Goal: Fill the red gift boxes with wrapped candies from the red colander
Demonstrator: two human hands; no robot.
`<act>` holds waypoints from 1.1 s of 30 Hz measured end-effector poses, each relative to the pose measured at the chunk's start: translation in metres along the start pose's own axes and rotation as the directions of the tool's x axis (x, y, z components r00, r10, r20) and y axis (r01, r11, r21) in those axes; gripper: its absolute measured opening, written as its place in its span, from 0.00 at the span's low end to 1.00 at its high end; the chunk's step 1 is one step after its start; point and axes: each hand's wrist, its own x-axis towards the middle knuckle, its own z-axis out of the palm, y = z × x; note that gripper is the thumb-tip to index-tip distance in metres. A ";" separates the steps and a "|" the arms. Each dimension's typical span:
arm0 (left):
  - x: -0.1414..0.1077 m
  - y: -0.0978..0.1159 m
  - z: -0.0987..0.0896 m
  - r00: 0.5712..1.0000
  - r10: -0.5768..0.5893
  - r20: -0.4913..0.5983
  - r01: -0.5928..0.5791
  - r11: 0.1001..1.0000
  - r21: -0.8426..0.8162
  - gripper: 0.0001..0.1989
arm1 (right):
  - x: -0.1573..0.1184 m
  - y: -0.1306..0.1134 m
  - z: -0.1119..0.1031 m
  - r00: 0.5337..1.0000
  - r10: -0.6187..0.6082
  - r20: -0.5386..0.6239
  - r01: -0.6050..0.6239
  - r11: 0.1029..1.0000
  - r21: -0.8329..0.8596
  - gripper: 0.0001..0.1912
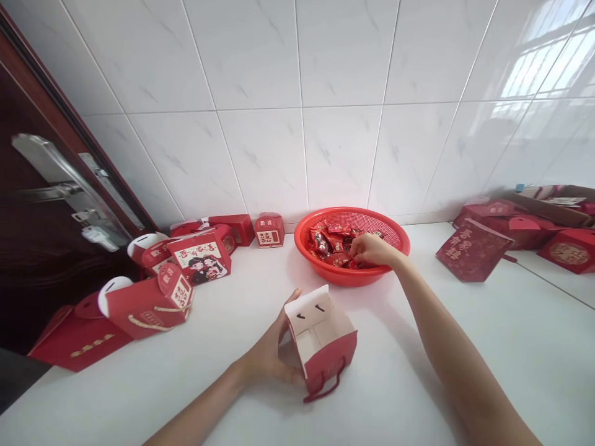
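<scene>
My left hand grips a red gift box by its left side on the white table. The box's top is open, its pale inside shows no contents, and a dark red cord handle hangs from its near side. Beyond it stands a red plastic basket holding many red-wrapped candies. My right hand reaches over the basket's right side, its fingertips pinched down among the candies. Whatever lies between those fingertips is too hidden to make out.
Several red gift boxes cluster on the left near a dark door with a metal handle. A small red box stands against the tiled wall. On the right are a dark red pouch-shaped box and further red boxes.
</scene>
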 end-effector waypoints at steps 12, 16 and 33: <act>0.006 -0.003 0.019 0.950 0.101 -0.296 -0.034 0.974 0.223 0.48 | -0.012 -0.003 -0.007 0.970 -0.069 -0.235 0.159 0.906 0.393 0.09; 0.002 0.001 0.046 0.963 0.144 -0.226 -0.086 0.965 0.249 0.54 | -0.015 -0.005 -0.008 0.960 -0.049 -0.276 0.177 0.871 0.458 0.09; 0.005 -0.005 0.052 0.930 0.192 -0.312 -0.014 0.870 0.494 0.60 | -0.018 -0.030 -0.003 0.913 -0.109 -0.393 0.339 0.739 0.582 0.08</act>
